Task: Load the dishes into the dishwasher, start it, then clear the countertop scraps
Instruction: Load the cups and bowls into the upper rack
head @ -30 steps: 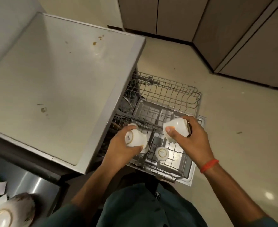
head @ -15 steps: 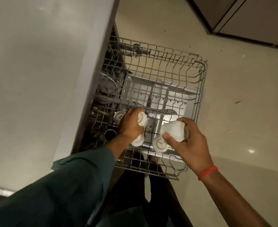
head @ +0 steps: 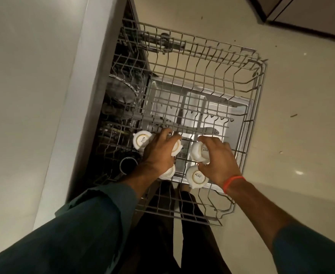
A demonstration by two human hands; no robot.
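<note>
I seat both cups | left hand (head: 158, 153) curled round upturned cup (head: 176, 148) | right hand (head: 219, 162) grips second cup (head: 199, 152) | lower squarely between upper rack (head: 259, 91) tines

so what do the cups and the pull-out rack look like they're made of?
Cups: white glazed ceramic by the look; glossy, with a gold ring and a printed mark on the upturned base. Plastic cannot be ruled out.
Rack: metal wire with a matte grey coating, probably vinyl or nylon; thin welded grid, no bare shine.

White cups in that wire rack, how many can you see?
5: far-left cup, one under the left hand, one below it, one under the right hand, nearest cup. More may hide.
</note>
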